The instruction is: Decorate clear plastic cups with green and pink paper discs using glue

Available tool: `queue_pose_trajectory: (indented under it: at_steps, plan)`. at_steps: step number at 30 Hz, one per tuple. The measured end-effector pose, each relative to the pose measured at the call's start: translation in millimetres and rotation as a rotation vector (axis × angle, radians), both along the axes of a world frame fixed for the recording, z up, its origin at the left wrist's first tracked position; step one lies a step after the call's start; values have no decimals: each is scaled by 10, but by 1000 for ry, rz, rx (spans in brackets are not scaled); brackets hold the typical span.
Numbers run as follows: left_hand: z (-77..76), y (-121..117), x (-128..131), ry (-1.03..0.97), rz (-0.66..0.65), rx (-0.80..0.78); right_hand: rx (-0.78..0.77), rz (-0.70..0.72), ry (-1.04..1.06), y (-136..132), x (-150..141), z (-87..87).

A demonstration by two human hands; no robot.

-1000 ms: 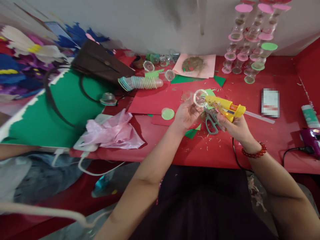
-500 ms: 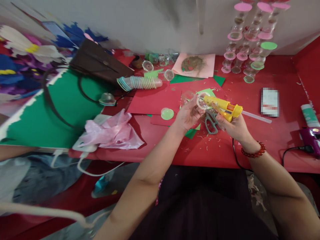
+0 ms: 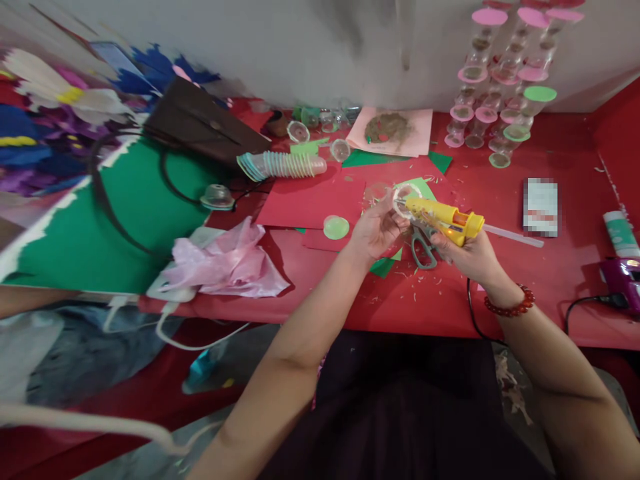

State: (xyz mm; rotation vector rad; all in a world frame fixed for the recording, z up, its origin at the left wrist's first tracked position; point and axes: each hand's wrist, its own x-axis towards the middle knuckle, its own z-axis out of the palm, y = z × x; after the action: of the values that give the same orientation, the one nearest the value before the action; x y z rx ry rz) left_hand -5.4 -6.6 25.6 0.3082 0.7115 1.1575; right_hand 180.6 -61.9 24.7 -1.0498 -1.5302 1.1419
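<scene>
From where I stand, I can see the person's two bare hands close together over the red surface [image 3: 430,308]. The left hand [image 3: 379,230] holds a small clear plastic cup [image 3: 399,208] by its side, fingers curled narrowly around it, with the round rim turned toward the right. The right hand [image 3: 465,250] is wrapped around the grip of a yellow glue gun [image 3: 439,213]. Its nozzle is right at the cup's mouth; whether the tip touches the plastic I can't tell. A pale glue stick [image 3: 517,236] pokes out of the gun's back end, and a red bead bracelet [image 3: 510,302] circles the right wrist.

Just below the gun lie gray-handled scissors [image 3: 424,252], partly hidden by the right hand. Little paper scraps are scattered near them. To the left of the left hand, two pale green discs [image 3: 336,227] overlap on red paper [image 3: 314,200]. Behind that, a nested stack of cups [image 3: 281,165] lies on its side, next to a brown bag [image 3: 207,127]. Near the wall, a pink sheet [image 3: 421,133] carries a heap of sand [image 3: 387,127]. Further right, joined cups with pink and green discs [image 3: 540,93] stand in tall columns.
</scene>
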Motion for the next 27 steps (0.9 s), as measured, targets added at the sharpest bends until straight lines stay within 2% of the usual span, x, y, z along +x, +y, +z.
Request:
queue_pose_trajectory:
  at_steps: [6, 13, 27]
  plan:
    - [-15, 24, -10, -19, 28, -15, 17, 10, -64, -22, 22, 40]
    - [58, 24, -8, 4, 43, -37, 25, 10, -115, -16, 50, 13]
    - [96, -29, 48, 86, -8, -91, 14, -34, 16, 15, 18, 37]
